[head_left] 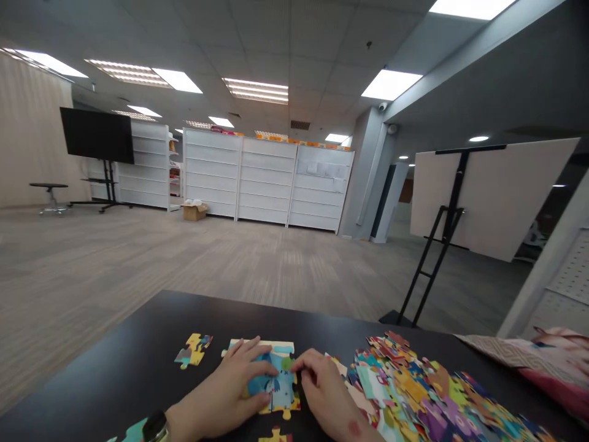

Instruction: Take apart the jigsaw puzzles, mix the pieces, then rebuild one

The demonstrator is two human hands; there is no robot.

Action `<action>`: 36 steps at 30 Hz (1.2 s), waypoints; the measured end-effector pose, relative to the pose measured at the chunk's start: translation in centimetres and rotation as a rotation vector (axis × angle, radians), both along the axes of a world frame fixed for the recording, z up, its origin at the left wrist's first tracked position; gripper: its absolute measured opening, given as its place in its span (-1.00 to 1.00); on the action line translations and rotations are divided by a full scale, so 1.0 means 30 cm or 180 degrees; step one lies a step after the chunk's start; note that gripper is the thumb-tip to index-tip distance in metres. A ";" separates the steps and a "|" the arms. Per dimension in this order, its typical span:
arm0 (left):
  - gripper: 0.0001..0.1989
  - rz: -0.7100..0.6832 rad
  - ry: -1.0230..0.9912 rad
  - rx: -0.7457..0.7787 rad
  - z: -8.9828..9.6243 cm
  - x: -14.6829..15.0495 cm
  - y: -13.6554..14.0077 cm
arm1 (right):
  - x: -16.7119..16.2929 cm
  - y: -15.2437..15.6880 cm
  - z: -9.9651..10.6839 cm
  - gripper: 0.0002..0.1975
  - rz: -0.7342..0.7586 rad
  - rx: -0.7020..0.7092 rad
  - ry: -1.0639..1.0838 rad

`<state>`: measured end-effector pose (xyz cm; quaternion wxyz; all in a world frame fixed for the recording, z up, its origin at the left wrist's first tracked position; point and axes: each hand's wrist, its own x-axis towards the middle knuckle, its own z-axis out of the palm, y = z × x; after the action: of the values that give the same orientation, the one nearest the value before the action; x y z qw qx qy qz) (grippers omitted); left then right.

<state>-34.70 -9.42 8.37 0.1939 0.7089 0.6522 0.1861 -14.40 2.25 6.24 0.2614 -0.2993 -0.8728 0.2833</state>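
Observation:
A partly joined jigsaw puzzle (281, 380) with blue and green parts and a pale top edge lies flat on the dark table. My left hand (234, 383) rests over its left side, fingers spread and tips touching its surface. At the right edge, my right hand (319, 390) has bent fingers closed at a puzzle piece (287, 363) with a green patch; the exact grip is partly hidden. Two or so joined yellow and grey pieces (193, 350) lie to the left. Below the puzzle, a yellow piece (275, 436) is cut off by the frame.
A big heap of loose puzzle pieces (414, 393) covers the table's right side. Beyond it lies a printed bag or cloth (547, 368). A board on a black stand (432, 264) stands past the table (151, 344). White shelves (267, 181) and a screen (97, 135) are farther back.

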 end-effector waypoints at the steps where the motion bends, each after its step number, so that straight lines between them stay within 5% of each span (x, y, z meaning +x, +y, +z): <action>1: -0.61 -0.0018 0.0019 -0.0007 0.002 -0.003 -0.001 | 0.002 0.000 0.002 -0.64 0.0001 -0.0004 0.0000; 12: -0.46 -0.0337 0.0105 -0.0131 0.049 -0.022 -0.025 | 0.038 -0.050 0.066 -0.67 0.0303 0.0610 -0.0756; 30: -0.53 -0.0294 0.0141 -0.0106 0.022 -0.048 -0.008 | 0.054 -0.006 0.023 -0.58 0.0448 0.0377 -0.0452; 36: -0.54 -0.0288 0.0162 -0.0084 0.003 -0.093 0.003 | 0.071 -0.005 0.095 -0.61 0.0541 0.0370 -0.0798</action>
<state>-37.49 -9.34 8.47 0.1947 0.7396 0.6265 0.1504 -12.27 2.11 9.10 0.1424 -0.2418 -0.9357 0.2138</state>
